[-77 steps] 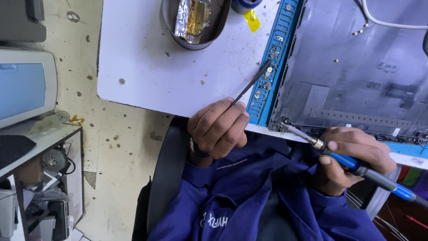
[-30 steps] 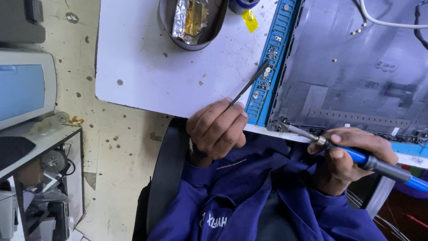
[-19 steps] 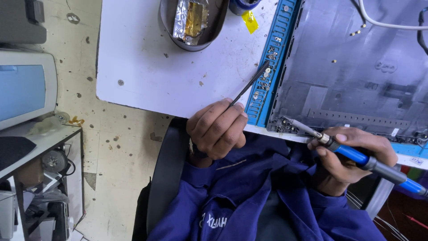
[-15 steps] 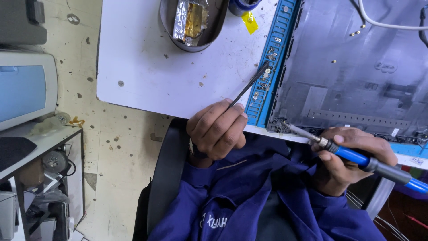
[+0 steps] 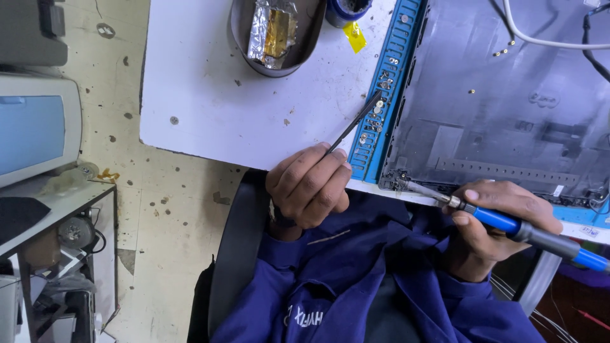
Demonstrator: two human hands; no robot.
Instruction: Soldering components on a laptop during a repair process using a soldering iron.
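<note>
Near the top edge of the white table (image 5: 210,95): one small yellow label (image 5: 354,36), slanted, lying just beside a dark blue round pot (image 5: 347,9) that the frame cuts off. Left of these, one grey metal dish (image 5: 240,25) holding a crumpled foil packet (image 5: 272,32), silver with a golden-brown centre.

Surface: the white tabletop is scuffed and dotted with small dark specks. On its right part lies a blue ridged mat (image 5: 387,95), long and narrow, carrying a scatter of small screws (image 5: 381,82). A dark grey device cover (image 5: 502,95), flat and rectangular, lies on the mat and fills the upper right. A white cable (image 5: 540,41) crosses its top corner.

Room: the beige floor (image 5: 121,159) is stained with dark spots. At left stands a grey monitor (image 5: 35,130) with a pale blue screen, on a shelf above cluttered parts. A black chair edge (image 5: 232,254) shows below the table.

Left hand (image 5: 308,187): closed around dark tweezers (image 5: 356,121), whose tips reach up to the screws on the mat.

Right hand (image 5: 502,222): closed in a pen grip on a blue-handled screwdriver (image 5: 508,222). Its metal shaft points left, with the tip at the lower left corner of the cover. Both sleeves are dark blue.
</note>
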